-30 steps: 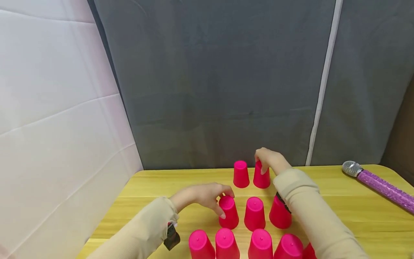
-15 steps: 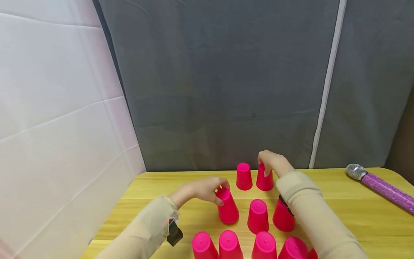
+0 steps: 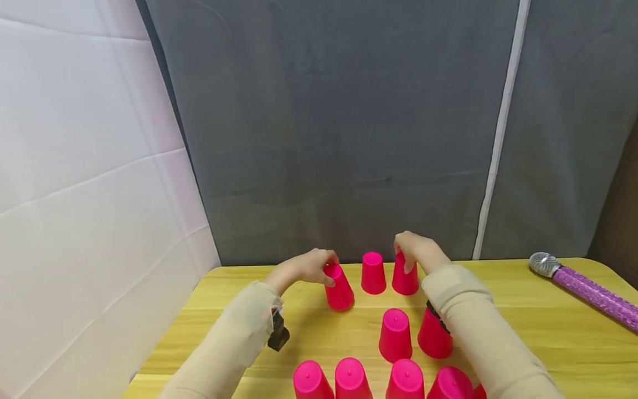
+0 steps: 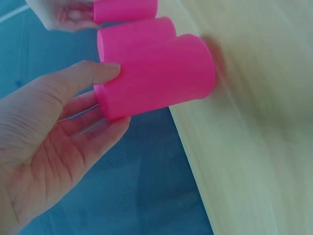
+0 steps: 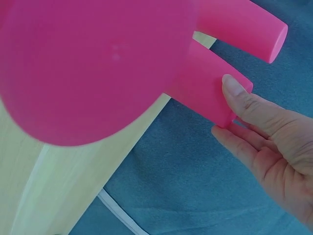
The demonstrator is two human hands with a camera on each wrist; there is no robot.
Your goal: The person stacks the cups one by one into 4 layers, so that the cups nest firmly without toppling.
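Note:
Several pink cups stand upside down on a yellow wooden table point(image 3: 498, 316). My left hand point(image 3: 319, 267) grips one pink cup point(image 3: 339, 289) by its top, tilted slightly, at the left end of the back row. In the left wrist view, thumb and fingers point(image 4: 93, 73) pinch this cup point(image 4: 161, 73). My right hand point(image 3: 411, 252) holds the top of the back-right cup point(image 3: 405, 280); the right wrist view shows its thumb point(image 5: 234, 87) on that cup point(image 5: 203, 83). Between the two held cups stands a third cup point(image 3: 372, 272).
Two cups point(image 3: 395, 335) point(image 3: 435, 335) stand in the middle row, with several more along the front edge point(image 3: 350, 378). A purple glitter microphone point(image 3: 583, 288) lies at the far right. A grey curtain hangs behind the table and a white wall stands to the left.
My left hand has carried its cup from the left of the middle row back to the left end of the back row. The right hand has stayed on its cup.

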